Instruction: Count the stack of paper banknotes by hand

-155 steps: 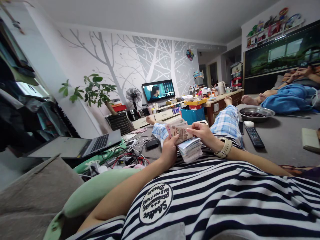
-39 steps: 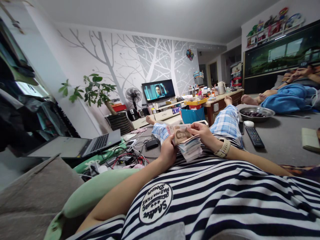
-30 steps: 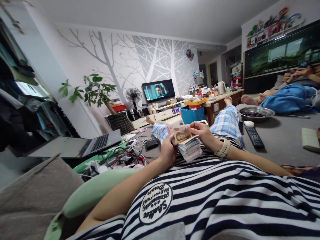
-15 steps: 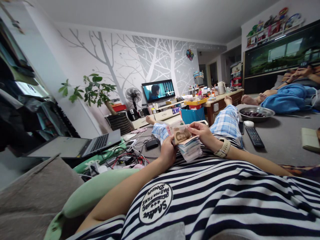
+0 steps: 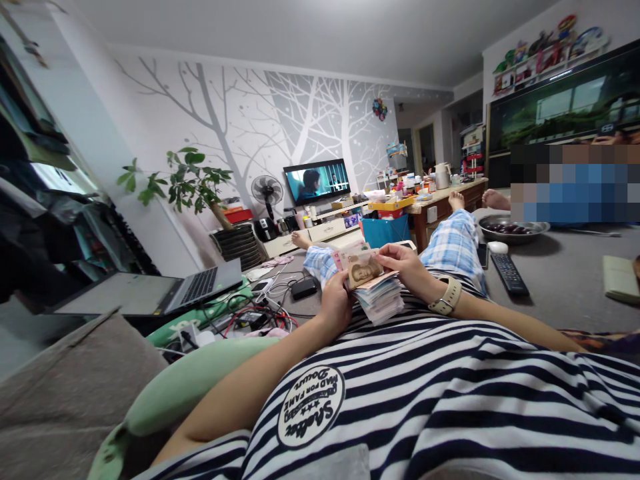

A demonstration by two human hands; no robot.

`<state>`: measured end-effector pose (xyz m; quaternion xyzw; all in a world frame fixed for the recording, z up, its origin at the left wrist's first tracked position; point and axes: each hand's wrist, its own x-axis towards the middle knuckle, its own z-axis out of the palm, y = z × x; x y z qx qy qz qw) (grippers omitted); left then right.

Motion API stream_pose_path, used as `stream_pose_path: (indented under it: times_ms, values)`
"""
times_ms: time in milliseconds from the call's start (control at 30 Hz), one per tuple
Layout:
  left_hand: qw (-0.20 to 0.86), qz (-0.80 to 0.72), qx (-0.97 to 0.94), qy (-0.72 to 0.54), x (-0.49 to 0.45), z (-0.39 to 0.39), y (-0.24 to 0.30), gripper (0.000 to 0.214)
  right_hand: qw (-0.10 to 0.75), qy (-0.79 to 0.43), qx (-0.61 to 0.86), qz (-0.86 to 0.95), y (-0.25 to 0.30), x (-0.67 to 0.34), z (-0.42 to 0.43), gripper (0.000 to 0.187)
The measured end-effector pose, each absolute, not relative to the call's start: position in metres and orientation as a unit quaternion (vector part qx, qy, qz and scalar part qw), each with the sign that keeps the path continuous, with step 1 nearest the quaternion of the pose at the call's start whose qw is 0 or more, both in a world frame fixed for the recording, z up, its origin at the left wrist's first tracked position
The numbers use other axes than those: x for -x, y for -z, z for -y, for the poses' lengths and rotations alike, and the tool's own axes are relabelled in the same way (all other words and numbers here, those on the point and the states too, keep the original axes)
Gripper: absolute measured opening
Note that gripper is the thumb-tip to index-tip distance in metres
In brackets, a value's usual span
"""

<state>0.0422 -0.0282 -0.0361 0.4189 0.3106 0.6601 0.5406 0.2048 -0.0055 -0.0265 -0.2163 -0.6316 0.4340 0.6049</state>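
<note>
A thick stack of banknotes (image 5: 383, 301) fans out over my striped shirt, its lower edges spread toward me. My left hand (image 5: 336, 301) is closed around the stack's left side, thumb on top. On top lies a brownish banknote (image 5: 364, 269) with a portrait. My right hand (image 5: 404, 265) pinches that note at its right edge between thumb and fingers. Pinkish notes stick out behind it. A pale watch (image 5: 447, 297) is on my right wrist.
To the left, an open laptop (image 5: 200, 287) stands beside tangled cables (image 5: 255, 317) and a black box (image 5: 303, 288). To the right are a remote control (image 5: 510, 272) and a metal bowl (image 5: 515, 229) of dark round fruit. Another person reclines at the far right.
</note>
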Motion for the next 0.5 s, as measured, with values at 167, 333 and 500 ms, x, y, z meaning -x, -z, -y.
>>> stream_pose_path:
  times_ms: [167,333,500]
  values:
    - [0.535,-0.297,-0.446,-0.653,-0.0419,0.029,0.0362,0.009,0.609,-0.442,0.209,0.624,0.0259,-0.204,0.007,0.045]
    - [0.537,-0.301,-0.433,-0.659,-0.0431,0.0313,0.0336,0.008,0.605,-0.447,0.212,0.624,0.0248,-0.2046,0.0082,0.044]
    - [0.531,-0.305,-0.43,-0.664,-0.0427,0.0298,0.0339,0.008,0.61,-0.444,0.205,0.623,0.0235,-0.2054,0.01,0.042]
